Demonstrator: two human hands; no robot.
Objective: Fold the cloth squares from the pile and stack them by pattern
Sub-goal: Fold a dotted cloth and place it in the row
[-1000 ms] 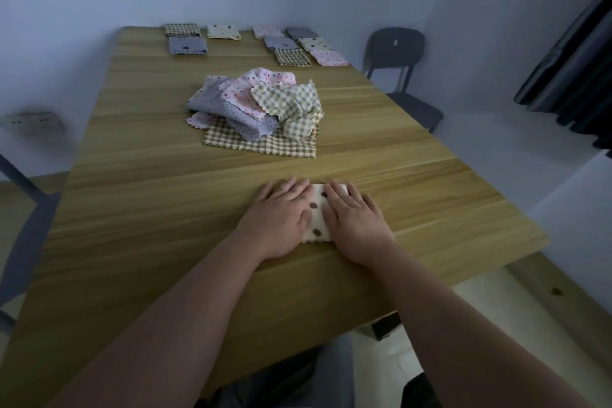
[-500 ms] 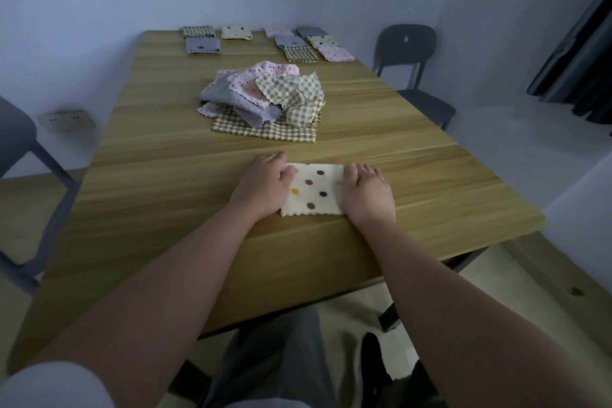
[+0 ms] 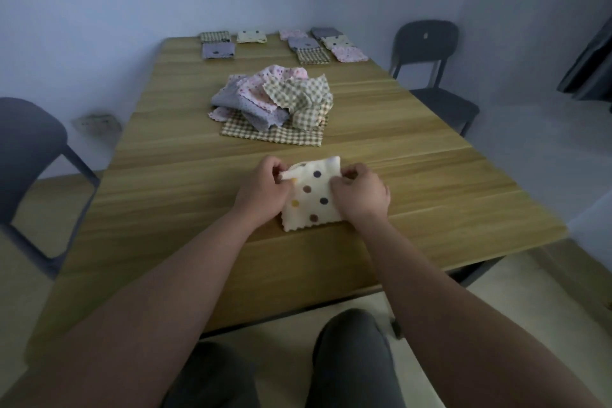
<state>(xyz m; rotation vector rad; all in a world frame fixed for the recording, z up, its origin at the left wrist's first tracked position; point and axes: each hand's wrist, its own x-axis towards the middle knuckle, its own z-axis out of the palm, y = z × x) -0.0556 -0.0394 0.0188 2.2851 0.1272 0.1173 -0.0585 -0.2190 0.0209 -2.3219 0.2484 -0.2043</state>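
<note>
A cream cloth square with coloured dots (image 3: 313,195) lies near the table's front edge, its far edge lifted off the wood. My left hand (image 3: 265,190) pinches the far left corner and my right hand (image 3: 361,194) pinches the far right side. Behind it, mid-table, sits the loose pile of cloths (image 3: 276,101): grey, pink dotted and green checked pieces on a flat checked square. Folded stacks stand along the far edge: checked (image 3: 215,36), cream dotted (image 3: 251,36), grey (image 3: 218,50), and further right pink (image 3: 293,34), grey (image 3: 303,42), checked (image 3: 313,56), cream (image 3: 337,42) and pink (image 3: 349,53).
The wooden table (image 3: 185,195) runs away from me. A dark chair (image 3: 430,69) stands at its right side and a grey chair (image 3: 29,156) at its left. My knees show below the front edge. A wall socket (image 3: 97,124) sits low on the left wall.
My hands lay flat beside the cloth before; now both have curled, pinched its far edge and raised it off the table. The camera has pulled back slightly.
</note>
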